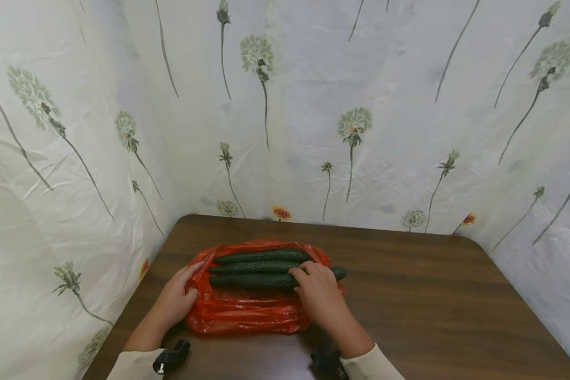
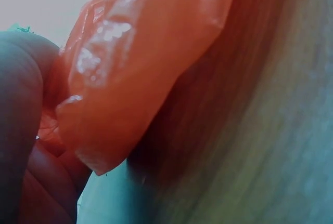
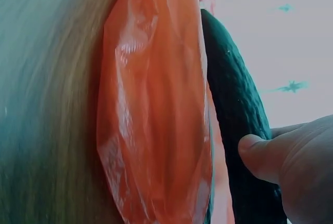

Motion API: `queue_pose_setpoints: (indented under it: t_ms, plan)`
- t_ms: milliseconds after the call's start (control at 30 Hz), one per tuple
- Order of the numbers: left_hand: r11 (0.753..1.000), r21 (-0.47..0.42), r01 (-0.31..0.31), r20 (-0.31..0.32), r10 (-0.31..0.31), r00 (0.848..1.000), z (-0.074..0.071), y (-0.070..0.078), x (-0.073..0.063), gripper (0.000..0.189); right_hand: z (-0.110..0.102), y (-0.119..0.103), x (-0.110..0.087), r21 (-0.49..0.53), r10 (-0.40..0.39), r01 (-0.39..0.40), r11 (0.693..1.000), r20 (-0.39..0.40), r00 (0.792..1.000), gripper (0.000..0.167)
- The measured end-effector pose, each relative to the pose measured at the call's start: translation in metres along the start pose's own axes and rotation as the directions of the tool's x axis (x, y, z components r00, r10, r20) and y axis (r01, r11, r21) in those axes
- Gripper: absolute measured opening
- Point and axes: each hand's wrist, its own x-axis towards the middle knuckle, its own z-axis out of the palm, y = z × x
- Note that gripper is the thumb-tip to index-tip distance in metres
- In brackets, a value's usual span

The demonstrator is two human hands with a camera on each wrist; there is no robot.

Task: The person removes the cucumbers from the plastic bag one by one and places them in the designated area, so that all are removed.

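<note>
Several dark green cucumbers lie side by side in an opened red plastic bag (image 1: 247,322). My left hand (image 1: 177,296) holds the bag's left edge, and in the left wrist view the red film (image 2: 130,78) runs between thumb and fingers. My right hand (image 1: 319,293) grips the nearest cucumber (image 1: 252,281) towards its right end. The right wrist view shows the thumb pressed on that cucumber (image 3: 234,89), which stands partly above the bag's rim. Behind it lie a middle cucumber (image 1: 247,267) and a far cucumber (image 1: 261,256). The right hand hides parts of them.
The bag rests on a brown wooden table (image 1: 432,306), left of its middle. White sheeting (image 1: 304,105) printed with dandelions hangs behind the table and at both sides. Dark straps with devices (image 1: 171,357) sit on the wrists near the table's front.
</note>
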Motion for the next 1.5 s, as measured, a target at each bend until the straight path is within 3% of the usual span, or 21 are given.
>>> queue_pose_setpoints:
  t_ms: [867,1500]
  plan:
    - [1.000,0.010,-0.011,-0.008,0.011,1.000,-0.002,0.002,-0.001,0.065,-0.010,0.047,-0.006,-0.006,0.094,-0.095,0.995,-0.095,0.991,0.040]
    - [1.000,-0.023,0.010,0.006,-0.010,1.000,-0.001,-0.001,0.000,0.067,-0.026,0.096,-0.034,0.002,0.234,-0.234,0.972,-0.080,0.969,0.041]
